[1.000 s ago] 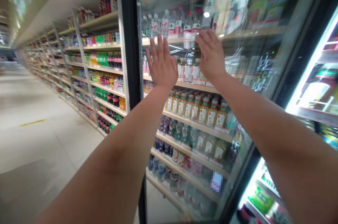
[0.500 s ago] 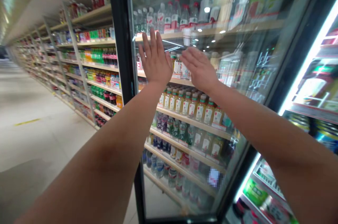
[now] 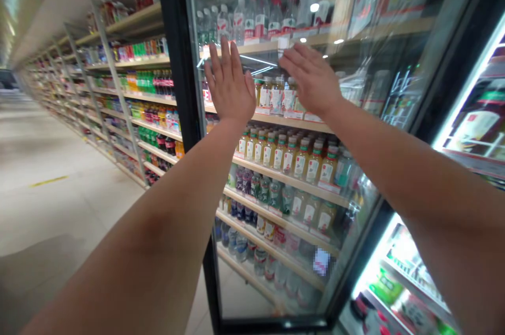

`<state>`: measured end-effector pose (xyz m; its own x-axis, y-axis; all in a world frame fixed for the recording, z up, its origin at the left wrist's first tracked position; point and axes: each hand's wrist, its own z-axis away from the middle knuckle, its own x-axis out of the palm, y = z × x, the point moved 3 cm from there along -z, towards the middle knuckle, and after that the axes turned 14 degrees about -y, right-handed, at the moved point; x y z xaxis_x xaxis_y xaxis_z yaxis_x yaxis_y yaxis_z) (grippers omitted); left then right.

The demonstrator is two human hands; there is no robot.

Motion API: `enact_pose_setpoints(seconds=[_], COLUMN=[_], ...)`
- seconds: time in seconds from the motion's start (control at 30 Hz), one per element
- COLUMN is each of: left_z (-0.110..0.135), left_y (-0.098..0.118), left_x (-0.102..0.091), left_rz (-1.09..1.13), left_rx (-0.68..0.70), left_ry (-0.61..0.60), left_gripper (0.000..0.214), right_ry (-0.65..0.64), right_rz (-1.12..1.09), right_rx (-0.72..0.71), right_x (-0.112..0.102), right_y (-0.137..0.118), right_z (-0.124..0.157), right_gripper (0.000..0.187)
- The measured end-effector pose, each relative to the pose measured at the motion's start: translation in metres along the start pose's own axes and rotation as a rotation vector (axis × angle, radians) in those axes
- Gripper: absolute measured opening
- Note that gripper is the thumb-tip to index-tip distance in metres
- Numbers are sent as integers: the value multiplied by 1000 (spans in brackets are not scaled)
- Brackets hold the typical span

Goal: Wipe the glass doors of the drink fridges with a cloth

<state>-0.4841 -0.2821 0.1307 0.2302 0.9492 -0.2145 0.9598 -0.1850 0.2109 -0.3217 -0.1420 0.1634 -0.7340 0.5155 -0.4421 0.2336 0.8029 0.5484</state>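
Note:
Both my arms reach forward to a glass cooler door (image 3: pixel 355 130) with a black frame (image 3: pixel 175 61). My left hand (image 3: pixel 229 85) lies flat on the glass near the frame, fingers stretched upward and holding nothing. My right hand (image 3: pixel 311 80) is also open, fingers pointing left against the glass just beside the left hand. Behind the glass, or mirrored in it, stand shelves of bottles: water bottles with red labels (image 3: pixel 256 22) at the top and yellow drink bottles (image 3: pixel 292 159) lower down.
A long run of store shelves with drinks (image 3: pixel 134 88) stretches away on the left along a pale tiled aisle floor (image 3: pixel 51 193). A lit cooler interior (image 3: pixel 477 130) with packaged goods shows at the right edge.
My right hand dipped lower and leftward, then rose back up along the glass. The left hand stayed on the glass. The view shifted slightly so the door frame sits further left.

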Motion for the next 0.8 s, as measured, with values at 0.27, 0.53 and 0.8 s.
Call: enact_pose_setpoints(seconds=[0.27, 0.53, 0.8], left_z=[1, 1, 5], left_y=[3, 0, 7], left_x=[-1, 1, -2], left_rz=[44, -8, -108], left_rx=[17, -7, -40], left_ry=[10, -9, -14], left_gripper=[90, 96, 84], right_ry=[21, 192, 33], right_rz=[-17, 73, -72], right_rx=[134, 347, 166], right_x=[6, -18, -6], right_y=[-7, 35, 8], right_z=[28, 33, 18], right_gripper=[53, 55, 48])
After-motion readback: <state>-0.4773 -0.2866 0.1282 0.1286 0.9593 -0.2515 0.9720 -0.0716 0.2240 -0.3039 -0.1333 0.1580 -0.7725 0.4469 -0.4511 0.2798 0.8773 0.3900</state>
